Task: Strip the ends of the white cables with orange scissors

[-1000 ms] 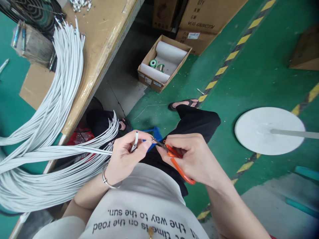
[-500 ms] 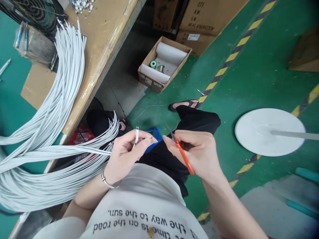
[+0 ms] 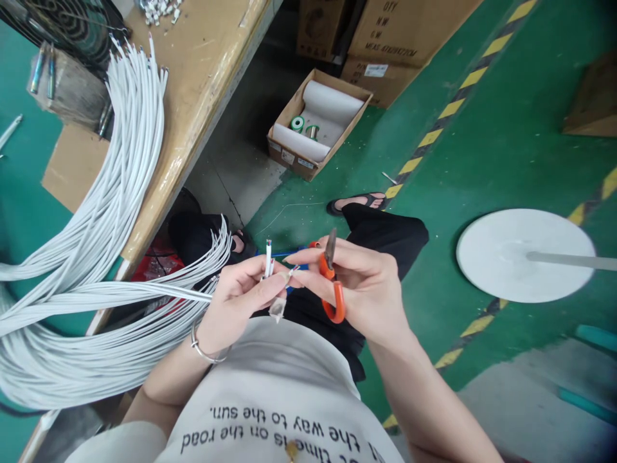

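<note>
My left hand (image 3: 241,299) is closed on the end of a white cable (image 3: 268,258), which points upward with its stripped tip showing. My right hand (image 3: 364,289) is closed on orange-handled scissors (image 3: 331,283), blades pointing up, while its fingertips pinch a small piece at the cable end beside my left thumb. A small pale scrap (image 3: 278,308) hangs just below the fingers. A large bundle of white cables (image 3: 96,257) sweeps from the workbench down to my left hand.
A wooden workbench (image 3: 202,83) runs along the left. An open cardboard box (image 3: 315,125) with white rolls and solder spools sits on the floor, larger cartons (image 3: 400,32) behind it. A round white disc (image 3: 525,254) lies on the green floor at right. My sandalled foot (image 3: 357,202) is ahead.
My right hand swung the scissors from cutting at the cable end to blades-up and moved its fingertips onto the cable tip. The cable end now shows stripped.
</note>
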The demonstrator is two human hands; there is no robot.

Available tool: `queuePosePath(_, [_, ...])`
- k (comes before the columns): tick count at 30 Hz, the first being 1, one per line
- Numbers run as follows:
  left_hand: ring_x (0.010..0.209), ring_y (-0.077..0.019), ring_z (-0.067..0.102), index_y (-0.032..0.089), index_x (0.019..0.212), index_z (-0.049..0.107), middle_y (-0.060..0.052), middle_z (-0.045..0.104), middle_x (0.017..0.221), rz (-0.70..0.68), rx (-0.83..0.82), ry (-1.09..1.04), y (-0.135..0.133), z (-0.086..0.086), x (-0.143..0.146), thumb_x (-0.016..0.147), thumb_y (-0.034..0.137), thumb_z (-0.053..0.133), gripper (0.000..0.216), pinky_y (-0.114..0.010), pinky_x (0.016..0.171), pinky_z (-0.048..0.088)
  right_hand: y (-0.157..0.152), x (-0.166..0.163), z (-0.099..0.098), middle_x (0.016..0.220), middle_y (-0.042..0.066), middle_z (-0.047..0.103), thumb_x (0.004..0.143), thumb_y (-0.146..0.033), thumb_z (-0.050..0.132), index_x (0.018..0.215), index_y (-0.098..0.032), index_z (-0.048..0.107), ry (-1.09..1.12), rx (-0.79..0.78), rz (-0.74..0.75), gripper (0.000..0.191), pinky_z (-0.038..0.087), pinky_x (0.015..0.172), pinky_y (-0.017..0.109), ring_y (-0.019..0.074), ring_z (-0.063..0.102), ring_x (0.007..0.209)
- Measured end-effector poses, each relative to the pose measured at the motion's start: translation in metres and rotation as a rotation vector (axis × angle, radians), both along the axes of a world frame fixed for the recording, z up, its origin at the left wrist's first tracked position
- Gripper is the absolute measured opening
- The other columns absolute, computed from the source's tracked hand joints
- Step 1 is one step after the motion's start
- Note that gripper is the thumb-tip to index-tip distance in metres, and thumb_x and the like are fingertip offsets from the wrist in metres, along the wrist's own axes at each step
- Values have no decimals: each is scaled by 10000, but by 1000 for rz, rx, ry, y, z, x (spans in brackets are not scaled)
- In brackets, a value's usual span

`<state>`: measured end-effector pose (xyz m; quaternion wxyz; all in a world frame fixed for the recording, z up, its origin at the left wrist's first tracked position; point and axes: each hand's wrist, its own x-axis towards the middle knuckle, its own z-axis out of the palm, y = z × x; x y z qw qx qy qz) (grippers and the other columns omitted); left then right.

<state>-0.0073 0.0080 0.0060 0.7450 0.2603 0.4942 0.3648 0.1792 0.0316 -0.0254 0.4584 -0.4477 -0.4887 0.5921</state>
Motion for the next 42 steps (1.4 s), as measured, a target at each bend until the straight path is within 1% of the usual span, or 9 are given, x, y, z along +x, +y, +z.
queuePosePath(6, [539,-41,439,162,871,813,13,571,657,-33,-20,-32,0,1,2,984,330,759,209,-165,497,339,0,-7,-2,604,-20,657,806,-183,886,756,-251,835,8,128,-79,98,402,518,280,106,482,547])
queuePosePath(12, [531,-33,402,180,892,849,10,568,664,-26,-60,-22,3,5,-1,953,358,793,196,-165,487,296,10,-6,-3,515,-35,538,782,-223,845,518,-229,635,101,-56,-481,338,441,556,301,123,499,540])
queuePosePath(20, [539,-41,464,194,870,855,-5,609,682,-5,-124,-12,4,5,-3,914,377,831,190,-147,471,334,2,4,-11,509,-32,508,777,-294,844,561,-238,671,58,-188,-383,282,433,518,303,129,486,539])
queuePosePath(24, [522,-41,488,212,926,869,-38,731,821,2,-11,30,3,1,-1,959,348,783,165,-171,471,396,1,4,-11,522,-26,518,785,-301,847,549,-233,651,50,-186,-362,314,461,522,312,131,488,534])
queuePosePath(26, [756,-114,673,235,985,880,-72,782,1033,39,96,99,2,-2,0,974,323,765,145,-229,694,570,2,5,-10,511,-31,511,776,-284,850,532,-231,627,51,-176,-384,335,477,541,319,129,484,525])
queuePosePath(29, [1139,-197,684,271,1042,881,-63,781,1166,106,212,193,2,-5,-1,983,304,758,140,-297,1031,543,3,8,-8,490,-41,495,779,-264,850,513,-228,608,55,-135,-418,361,504,599,329,123,489,516])
queuePosePath(34, [804,-120,609,289,1071,871,-30,780,991,102,197,208,2,-6,-2,1000,334,736,159,-218,778,516,3,13,-6,481,-40,486,782,-287,874,516,-235,618,36,-126,-440,372,505,629,355,138,500,512])
queuePosePath(40, [1039,-204,672,230,923,867,-75,756,1033,165,274,280,3,-8,1,972,313,750,152,-286,955,537,-2,16,-7,504,-31,532,798,-257,861,579,-264,727,-13,-118,-442,257,493,669,366,154,520,565])
queuePosePath(42, [883,-173,667,210,951,861,-71,740,957,180,239,262,4,-7,1,971,327,748,164,-269,826,565,-5,17,-8,530,-28,561,813,-271,866,652,-284,784,-40,-97,-417,181,483,647,352,160,538,591])
